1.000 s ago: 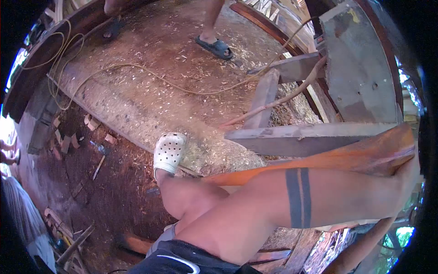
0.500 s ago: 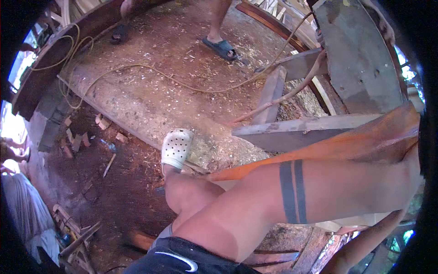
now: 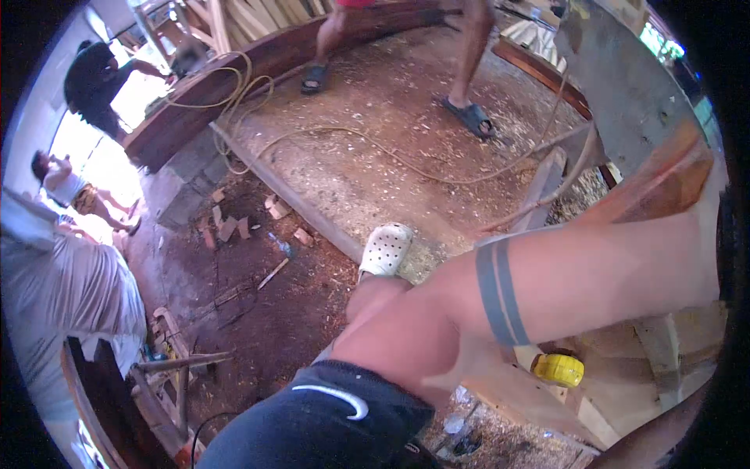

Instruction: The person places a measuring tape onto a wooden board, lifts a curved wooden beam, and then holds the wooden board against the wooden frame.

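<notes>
Neither my left hand nor my right hand shows. A bare arm crosses the lower right corner, its hand hidden or out of frame. My bent leg comes out of dark shorts. A limb with two dark bands stretches to the right edge. One foot wears a white clog beside the edge of a raised, shaving-covered surface. Below the banded limb, a round yellow object lies by wooden boards.
Another person's legs in dark sandals stand at the top. Two people, one in dark clothing, one in a light top, are at the left. A yellowish cord crosses the surface. Wood blocks, grey cloth and a curved beam lie leftward.
The view has swung left, so the scene sits further right. The people at the left and the yellow object have come into view. The banded limb looks higher and more tilted.
</notes>
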`<state>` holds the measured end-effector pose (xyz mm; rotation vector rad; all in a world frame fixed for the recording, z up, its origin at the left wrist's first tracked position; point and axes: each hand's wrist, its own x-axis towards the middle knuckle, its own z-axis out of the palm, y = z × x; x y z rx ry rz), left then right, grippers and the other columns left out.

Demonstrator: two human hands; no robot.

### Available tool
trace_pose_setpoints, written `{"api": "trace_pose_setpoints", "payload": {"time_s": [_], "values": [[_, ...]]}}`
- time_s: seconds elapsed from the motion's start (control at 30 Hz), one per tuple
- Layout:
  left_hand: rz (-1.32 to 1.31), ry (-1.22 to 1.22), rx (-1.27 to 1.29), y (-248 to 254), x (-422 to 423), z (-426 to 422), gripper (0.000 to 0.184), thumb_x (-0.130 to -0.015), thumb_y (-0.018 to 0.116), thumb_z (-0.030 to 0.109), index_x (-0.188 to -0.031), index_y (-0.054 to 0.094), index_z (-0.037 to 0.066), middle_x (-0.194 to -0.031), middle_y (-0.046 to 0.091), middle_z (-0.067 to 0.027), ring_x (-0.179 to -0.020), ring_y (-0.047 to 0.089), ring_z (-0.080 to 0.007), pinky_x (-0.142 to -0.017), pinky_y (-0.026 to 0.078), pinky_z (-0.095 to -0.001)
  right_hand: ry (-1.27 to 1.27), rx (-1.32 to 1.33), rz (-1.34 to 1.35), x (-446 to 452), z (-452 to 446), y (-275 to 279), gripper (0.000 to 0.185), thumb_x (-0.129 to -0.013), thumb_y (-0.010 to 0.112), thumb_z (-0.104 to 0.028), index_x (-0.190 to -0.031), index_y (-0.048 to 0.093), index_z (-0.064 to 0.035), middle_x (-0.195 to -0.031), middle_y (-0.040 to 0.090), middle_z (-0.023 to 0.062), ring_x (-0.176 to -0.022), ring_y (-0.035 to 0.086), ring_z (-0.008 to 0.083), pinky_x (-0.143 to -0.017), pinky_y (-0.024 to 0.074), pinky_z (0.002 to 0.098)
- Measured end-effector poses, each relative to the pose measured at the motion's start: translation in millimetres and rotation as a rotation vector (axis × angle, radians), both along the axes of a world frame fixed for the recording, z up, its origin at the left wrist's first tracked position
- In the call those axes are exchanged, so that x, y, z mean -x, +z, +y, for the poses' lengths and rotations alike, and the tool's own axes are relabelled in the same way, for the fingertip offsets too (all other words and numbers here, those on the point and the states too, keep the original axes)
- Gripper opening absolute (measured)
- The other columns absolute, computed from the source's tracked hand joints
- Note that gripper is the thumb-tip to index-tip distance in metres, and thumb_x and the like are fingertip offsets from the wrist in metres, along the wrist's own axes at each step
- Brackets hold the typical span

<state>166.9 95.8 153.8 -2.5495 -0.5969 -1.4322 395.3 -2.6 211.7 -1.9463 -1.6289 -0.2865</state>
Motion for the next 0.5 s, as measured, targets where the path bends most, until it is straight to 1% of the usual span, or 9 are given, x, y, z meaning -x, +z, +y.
{"api": "trace_pose_setpoints", "payload": {"time_s": [0.3,0.4,0.5], "values": [[0.007,0.124,0.015,19.3,-54.0,16.6,0.036,-0.08,0.05,0.039,-0.079,0.074,0.012,-0.078,0.069,-0.0099,-0.078,0.066,-0.0279,-0.068,0.05,-0.0401,0.111,0.0,-0.005,-17.8,3.7,12.8,0.06,-0.098,0.049,-0.042,-0.054,0.044,-0.0019,-0.051,0.036,-0.0003,-0.052,0.032,0.0099,-0.047,0.0251,0.032],[0.002,0.164,0.024,23.7,-58.0,17.5,0.037,-0.08,0.05,0.04,-0.079,0.074,0.012,-0.078,0.069,-0.0104,-0.079,0.066,-0.0282,-0.068,0.05,-0.0401,0.162,-0.001,0.105,-22.7,6.2,11.8,0.061,-0.097,0.05,-0.043,-0.054,0.044,-0.0008,-0.05,0.035,-0.0004,-0.051,0.032,0.0111,-0.047,0.0262,0.0335],[0.001,0.217,0.038,25.8,-52.4,18.0,0.038,-0.08,0.049,0.04,-0.079,0.074,0.012,-0.078,0.069,-0.0109,-0.079,0.066,-0.0286,-0.069,0.05,-0.04,0.226,-0.05,-0.036,-21.0,5.8,11.8,0.06,-0.097,0.051,-0.043,-0.058,0.05,0.0027,-0.05,0.037,0.0012,-0.05,0.033,0.0129,-0.047,0.028,0.0354]]}}
